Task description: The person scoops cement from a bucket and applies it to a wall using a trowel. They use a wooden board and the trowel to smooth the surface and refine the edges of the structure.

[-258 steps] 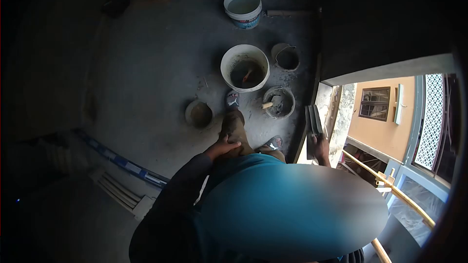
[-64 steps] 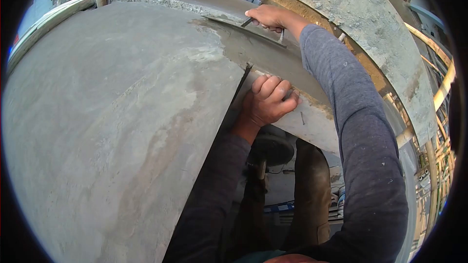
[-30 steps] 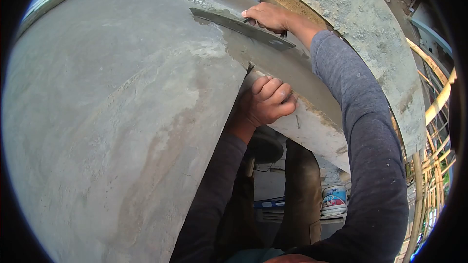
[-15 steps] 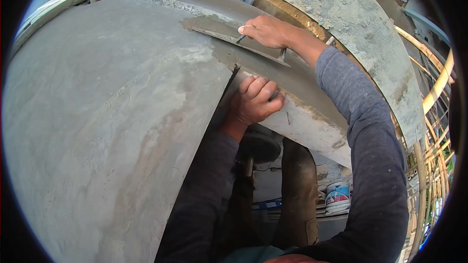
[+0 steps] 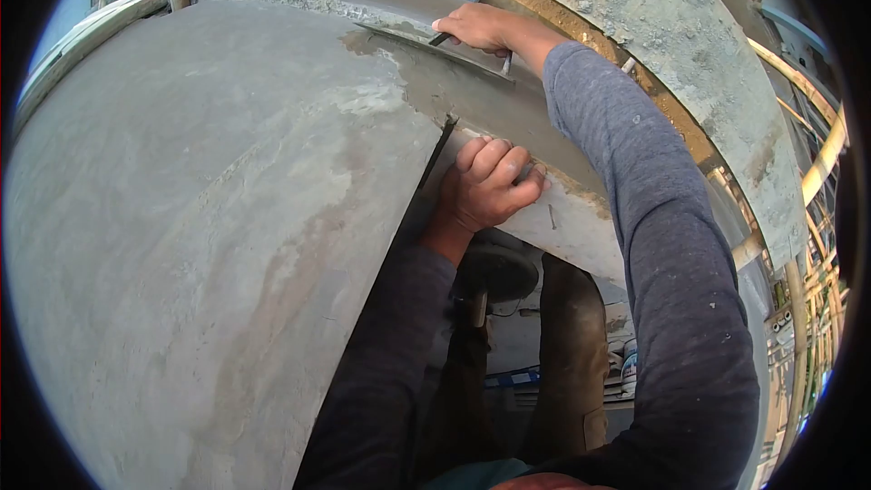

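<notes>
We have our right grip closed around the handle of a long, thin trowel; the fingers cover most of that handle, but its two dark posts show at either side of them. The trowel lies just below this grip and on its body side. Its long axis slants: one end reaches well out to the left of our thumb and farther from us, while the other ends nearer us, under the wrist. We see the blade almost edge-on, so we cannot tell how much of its face touches what lies under it.

From the right grip, a damp grey strip spreads toward us beyond the blade, and the broad concrete slab opens out to the left.

Our left grip is the farther one from the trowel, apart from it on the body side, with the strip between. Its fingers are folded inward and rest at the upper edge of a pale ledge; whether they clasp that edge or only lean on it, we cannot tell.
</notes>
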`<action>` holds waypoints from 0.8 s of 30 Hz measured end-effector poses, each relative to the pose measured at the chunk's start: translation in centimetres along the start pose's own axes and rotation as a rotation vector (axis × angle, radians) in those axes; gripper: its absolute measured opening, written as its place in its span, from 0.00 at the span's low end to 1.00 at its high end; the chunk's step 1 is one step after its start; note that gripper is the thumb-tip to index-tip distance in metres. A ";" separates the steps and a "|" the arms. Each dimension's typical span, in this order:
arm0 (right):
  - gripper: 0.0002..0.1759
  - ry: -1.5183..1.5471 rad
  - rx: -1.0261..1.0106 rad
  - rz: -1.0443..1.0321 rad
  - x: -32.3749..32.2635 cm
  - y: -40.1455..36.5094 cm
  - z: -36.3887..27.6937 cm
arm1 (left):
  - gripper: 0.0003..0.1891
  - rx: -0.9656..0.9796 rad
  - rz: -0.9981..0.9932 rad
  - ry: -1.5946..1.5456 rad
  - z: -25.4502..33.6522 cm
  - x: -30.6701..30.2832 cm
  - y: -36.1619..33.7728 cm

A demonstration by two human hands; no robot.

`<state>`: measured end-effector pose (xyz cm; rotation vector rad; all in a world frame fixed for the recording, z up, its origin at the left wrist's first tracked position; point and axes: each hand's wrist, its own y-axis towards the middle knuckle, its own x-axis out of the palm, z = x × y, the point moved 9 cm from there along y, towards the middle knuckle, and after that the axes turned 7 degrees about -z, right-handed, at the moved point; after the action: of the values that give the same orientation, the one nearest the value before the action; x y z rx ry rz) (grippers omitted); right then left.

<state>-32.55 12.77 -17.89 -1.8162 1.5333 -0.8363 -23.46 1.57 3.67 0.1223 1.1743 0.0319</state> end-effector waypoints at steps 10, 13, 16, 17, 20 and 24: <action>0.31 0.035 -0.227 0.054 -1.1 -6.7 1.7 | 0.11 0.018 -0.047 0.011 0.3 0.0 0.2; 0.33 0.019 -0.222 0.131 -0.6 -2.8 1.7 | 0.11 0.017 -0.028 0.002 0.2 0.1 0.3; 0.32 -0.173 -0.193 0.147 0.7 -1.8 -0.8 | 0.09 -0.019 0.013 -0.007 -0.1 -0.2 0.1; 0.32 -0.176 -0.188 0.135 1.2 -2.6 -0.9 | 0.09 -0.011 0.009 -0.011 -0.1 -0.2 0.0; 0.31 -0.157 -0.310 0.131 0.6 -6.7 -1.8 | 0.10 0.014 0.011 0.000 0.0 -0.3 0.3; 0.30 -0.053 -0.387 0.140 -1.1 -10.1 0.0 | 0.12 0.022 -0.030 0.009 0.2 -0.3 0.6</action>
<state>-26.61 15.24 -10.04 -1.9474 1.8604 -0.4414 -23.36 2.11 4.07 0.1235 1.1857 -0.0070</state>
